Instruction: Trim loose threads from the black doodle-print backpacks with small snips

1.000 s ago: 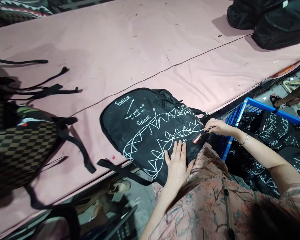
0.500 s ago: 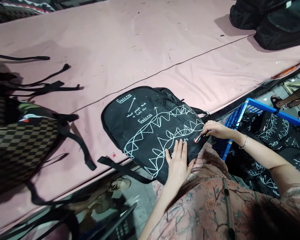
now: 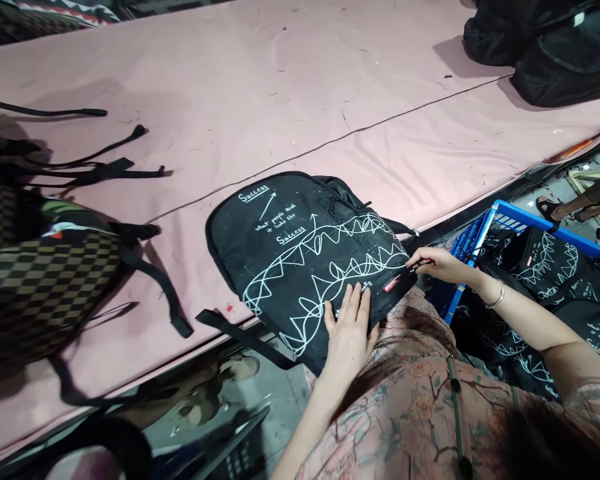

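Observation:
A black backpack (image 3: 280,253) with white scribbles and the word "Success" lies front side up across the near edge of the pink-covered table (image 3: 190,87). My left hand (image 3: 350,327) rests on its lower part, fingers spread flat. At the backpack's right edge, beside a small red label (image 3: 393,283), my right hand (image 3: 430,263) has its fingers pinched on a small dark item, too small to make out. A black strap (image 3: 245,337) hangs from the bag's left side.
Checkered backpacks (image 3: 50,287) with loose straps lie at the left. Black bags (image 3: 565,60) stand at the back right. A blue crate (image 3: 497,212) holding similar printed bags is below at the right. Another person's feet (image 3: 550,208) show beyond it.
My right hand has shifted slightly away from the red label, which now lies flat and uncovered. My left hand and the backpack's lower part have moved a little left.

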Demonstrator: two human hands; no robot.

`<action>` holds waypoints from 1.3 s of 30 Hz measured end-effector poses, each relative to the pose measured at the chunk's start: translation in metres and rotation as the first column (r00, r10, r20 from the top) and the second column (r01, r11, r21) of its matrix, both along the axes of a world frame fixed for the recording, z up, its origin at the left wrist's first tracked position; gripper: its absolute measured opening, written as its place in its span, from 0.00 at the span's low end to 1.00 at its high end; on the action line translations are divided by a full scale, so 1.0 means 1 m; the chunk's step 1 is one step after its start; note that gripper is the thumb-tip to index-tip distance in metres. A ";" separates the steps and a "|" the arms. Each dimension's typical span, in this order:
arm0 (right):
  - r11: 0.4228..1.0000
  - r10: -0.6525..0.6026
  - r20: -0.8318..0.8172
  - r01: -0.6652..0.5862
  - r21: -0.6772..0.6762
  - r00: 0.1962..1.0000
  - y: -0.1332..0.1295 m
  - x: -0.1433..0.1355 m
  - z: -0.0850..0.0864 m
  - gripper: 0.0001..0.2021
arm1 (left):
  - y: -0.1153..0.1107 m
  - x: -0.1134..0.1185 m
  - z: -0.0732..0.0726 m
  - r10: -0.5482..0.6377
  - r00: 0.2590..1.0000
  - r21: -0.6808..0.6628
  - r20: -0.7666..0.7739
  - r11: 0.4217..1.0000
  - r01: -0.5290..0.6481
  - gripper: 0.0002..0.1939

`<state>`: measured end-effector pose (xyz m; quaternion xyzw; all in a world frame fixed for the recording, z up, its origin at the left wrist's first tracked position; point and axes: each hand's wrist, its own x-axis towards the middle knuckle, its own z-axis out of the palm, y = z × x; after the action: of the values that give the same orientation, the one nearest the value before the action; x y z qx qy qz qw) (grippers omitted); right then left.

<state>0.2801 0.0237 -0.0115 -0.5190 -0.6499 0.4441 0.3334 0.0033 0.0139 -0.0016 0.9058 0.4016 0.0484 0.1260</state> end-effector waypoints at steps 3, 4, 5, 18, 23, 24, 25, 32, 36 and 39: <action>0.968 -0.080 -0.021 0.073 -0.241 0.997 -0.002 0.003 0.000 0.09 | 0.001 -0.020 0.001 0.001 1.000 -0.015 -0.011 1.000 -0.001 0.31; 0.960 -0.076 -0.040 0.062 -0.273 0.996 -0.002 0.004 -0.001 0.09 | 0.001 -0.025 0.001 -0.001 1.000 -0.022 -0.012 1.000 0.001 0.32; 0.956 -0.064 -0.064 0.043 -0.290 0.996 -0.002 0.003 -0.001 0.09 | 0.001 -0.029 0.001 -0.002 1.000 -0.028 -0.011 1.000 0.002 0.32; 0.914 0.008 0.081 0.026 -0.405 0.997 0.009 -0.005 0.007 0.06 | -0.007 -0.028 -0.009 0.027 0.999 -0.010 0.034 1.000 -0.027 0.32; 0.900 0.037 -0.010 -0.038 -0.435 0.999 0.013 -0.007 -0.004 0.07 | -0.007 -0.027 -0.009 0.030 0.999 -0.002 0.023 1.000 -0.030 0.31; 0.901 0.035 -0.007 -0.034 -0.433 0.999 0.014 -0.007 -0.006 0.07 | -0.007 -0.027 -0.009 0.030 0.999 -0.002 0.020 1.000 -0.030 0.31; 0.902 0.032 0.002 -0.028 -0.431 0.999 0.014 -0.007 -0.008 0.07 | -0.007 -0.026 -0.009 0.030 0.999 -0.004 0.018 1.000 -0.029 0.31; 0.914 -0.017 0.034 0.029 -0.404 0.999 0.014 -0.005 -0.009 0.06 | -0.008 -0.028 -0.010 0.033 0.999 0.001 0.014 0.999 -0.033 0.31; 0.909 0.018 -0.018 -0.023 -0.416 1.000 0.012 -0.001 -0.009 0.07 | -0.007 -0.028 -0.009 0.036 0.999 -0.002 0.014 0.999 -0.036 0.30; 0.915 0.047 -0.025 -0.053 -0.399 0.999 0.013 -0.002 -0.013 0.07 | -0.007 -0.027 -0.008 0.039 0.999 -0.005 0.015 0.999 -0.039 0.30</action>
<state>0.2784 0.0363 -0.0240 -0.5559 -0.5560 0.5797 0.2139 -0.0240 0.0069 -0.0100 0.8972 0.4182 0.0568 0.1302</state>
